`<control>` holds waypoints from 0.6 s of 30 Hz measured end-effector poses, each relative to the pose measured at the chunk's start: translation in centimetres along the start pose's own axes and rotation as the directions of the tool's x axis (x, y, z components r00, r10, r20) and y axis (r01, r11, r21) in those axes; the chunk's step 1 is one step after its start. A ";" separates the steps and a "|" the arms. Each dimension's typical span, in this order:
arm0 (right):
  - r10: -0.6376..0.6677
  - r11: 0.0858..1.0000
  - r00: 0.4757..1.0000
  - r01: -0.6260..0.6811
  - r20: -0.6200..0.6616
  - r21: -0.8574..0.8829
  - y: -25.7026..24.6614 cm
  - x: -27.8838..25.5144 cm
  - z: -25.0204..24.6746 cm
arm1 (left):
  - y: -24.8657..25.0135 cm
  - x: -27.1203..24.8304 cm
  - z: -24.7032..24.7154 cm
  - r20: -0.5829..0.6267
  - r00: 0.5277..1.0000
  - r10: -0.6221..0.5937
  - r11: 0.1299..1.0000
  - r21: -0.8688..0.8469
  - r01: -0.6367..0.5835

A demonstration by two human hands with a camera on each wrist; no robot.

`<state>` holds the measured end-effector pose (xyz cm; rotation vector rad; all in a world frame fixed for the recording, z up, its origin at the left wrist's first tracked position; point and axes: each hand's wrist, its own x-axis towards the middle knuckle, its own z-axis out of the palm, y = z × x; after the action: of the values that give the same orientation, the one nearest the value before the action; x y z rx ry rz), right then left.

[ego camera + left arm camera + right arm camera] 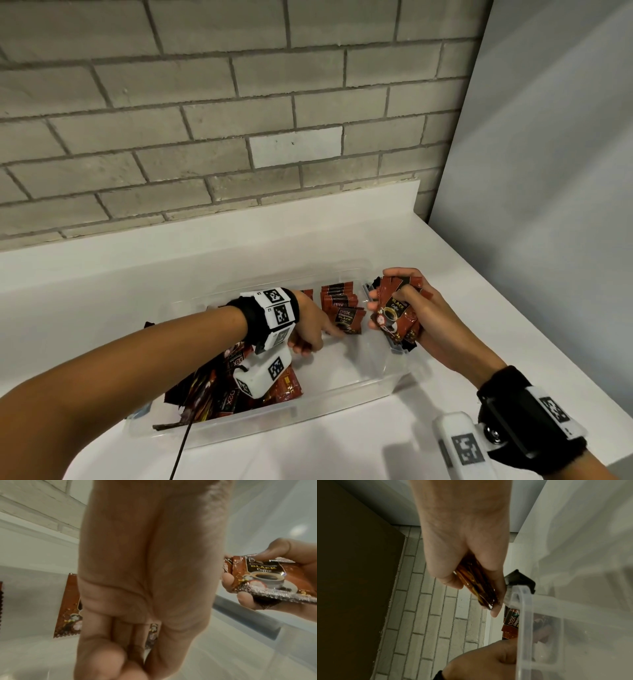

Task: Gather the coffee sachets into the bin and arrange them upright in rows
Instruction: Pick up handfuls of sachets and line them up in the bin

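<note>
A clear plastic bin (pixel 342 407) stands on the white counter. At its far right end is a row of upright red-brown coffee sachets (pixel 339 298). The front sachet (pixel 347 320) leans forward. My left hand (pixel 318 335) is inside the bin. One outstretched finger touches that front sachet low down and the other fingers are curled; any pinch is hidden. My right hand (pixel 394 305) grips a bundle of sachets (pixel 394 315) over the bin's right rim, and the bundle (pixel 267 577) also shows in the left wrist view. Loose sachets (pixel 219 387) are piled in the bin's left half.
A brick wall (pixel 205 137) rises behind the counter, and a grey panel (pixel 548 171) closes off the right side. The counter's right edge (pixel 534 342) runs just beyond my right wrist. A black cable (pixel 181 445) hangs across the bin's front. The bin's dark latch (pixel 520 580) sits beside the bundle.
</note>
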<state>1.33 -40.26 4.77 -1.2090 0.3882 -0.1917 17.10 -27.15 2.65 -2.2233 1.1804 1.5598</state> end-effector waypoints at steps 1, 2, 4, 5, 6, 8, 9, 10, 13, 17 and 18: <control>-0.002 1.000 1.000 0.002 -0.004 0.001 0.0 0.0 0.0 | 0.0 0.0 0.0 -0.005 1.000 0.008 1.000 -0.003 -0.008; -0.005 1.000 1.000 0.005 -0.006 0.002 0.0 -0.1 0.0 | 0.1 0.0 0.1 -0.008 1.000 0.017 1.000 -0.007 -0.017; -0.005 1.000 1.000 0.005 -0.005 -0.001 0.1 0.0 0.0 | 0.0 0.0 0.1 -0.009 0.999 0.039 0.999 -0.027 -0.039; -0.004 1.000 1.000 0.004 -0.004 -0.003 0.1 0.0 0.0 | 0.0 0.0 0.1 -0.007 0.999 0.047 0.998 -0.043 -0.047; -0.003 1.000 1.000 0.003 -0.003 -0.003 0.1 0.0 0.0 | 0.0 0.1 0.0 -0.006 0.999 0.051 0.997 -0.058 -0.052; 0.000 1.000 1.000 0.000 0.002 -0.001 0.2 0.0 -0.1 | -0.1 0.2 0.0 -0.009 0.998 0.056 0.996 -0.074 -0.057; 0.001 1.000 1.000 -0.001 0.004 -0.001 0.2 0.0 -0.2 | -0.1 0.2 0.0 -0.012 0.998 0.057 0.995 -0.077 -0.058; 0.001 1.000 1.000 -0.001 0.005 -0.001 0.2 0.0 -0.2 | -0.1 0.2 0.0 -0.014 0.998 0.060 0.995 -0.081 -0.061; 0.002 1.000 1.000 -0.002 0.007 -0.005 0.2 0.0 -0.2 | -0.1 0.3 -0.2 -0.023 0.997 0.069 0.992 -0.108 -0.072; -0.001 1.000 1.000 0.001 -0.003 0.000 0.3 0.1 -0.3 | -0.2 0.5 -0.5 -0.094 0.993 0.077 0.980 -0.177 -0.093; -0.001 1.000 1.000 0.001 -0.004 0.002 0.3 0.1 -0.3 | -0.2 0.6 -0.6 -0.101 0.992 0.078 0.977 -0.189 -0.097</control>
<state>1.25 -40.43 4.37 -1.2067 0.3911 -0.1951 17.69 -27.64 2.34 -2.4214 1.2145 1.6874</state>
